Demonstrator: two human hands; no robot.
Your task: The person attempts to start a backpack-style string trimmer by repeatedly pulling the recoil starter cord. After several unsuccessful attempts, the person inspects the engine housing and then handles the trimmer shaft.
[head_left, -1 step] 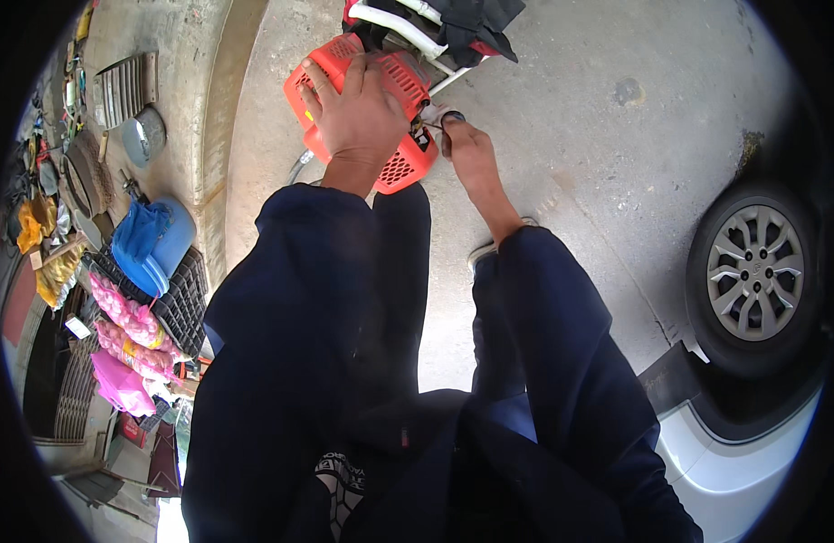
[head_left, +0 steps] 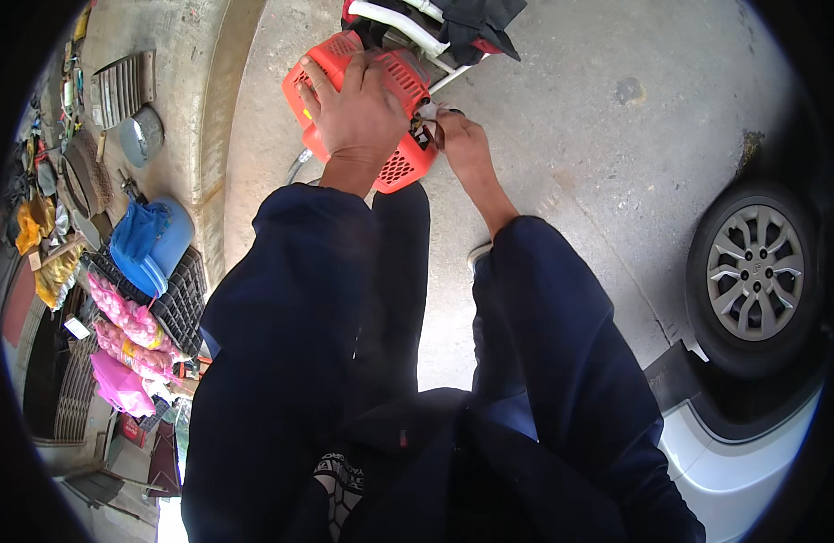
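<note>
An orange-red engine (head_left: 405, 78) with vented plastic covers stands at the top centre, attached to a white tubular frame (head_left: 399, 25) with black straps (head_left: 478, 25). Across its top cover lies my left hand (head_left: 361, 113), palm down with fingers spread. At the engine's right side, my right hand (head_left: 462, 143) is closed around a small dark-handled tool (head_left: 450, 112). Most of the tool is hidden by the fingers, so I cannot tell its exact kind. Beside those fingers, dark and metallic parts (head_left: 423, 133) show in a gap between the covers.
A car wheel (head_left: 756, 262) and white bodywork (head_left: 733, 452) stand at the right. Along the left are a blue bucket (head_left: 171, 237), a black crate (head_left: 183, 303), pink net bags (head_left: 123, 312) and assorted clutter. The floor (head_left: 580, 118) is concrete. My legs straddle the space below the engine.
My right hand has turned and shifted slightly left against the engine, hiding more of the dark-handled tool. My left hand stays on the cover.
</note>
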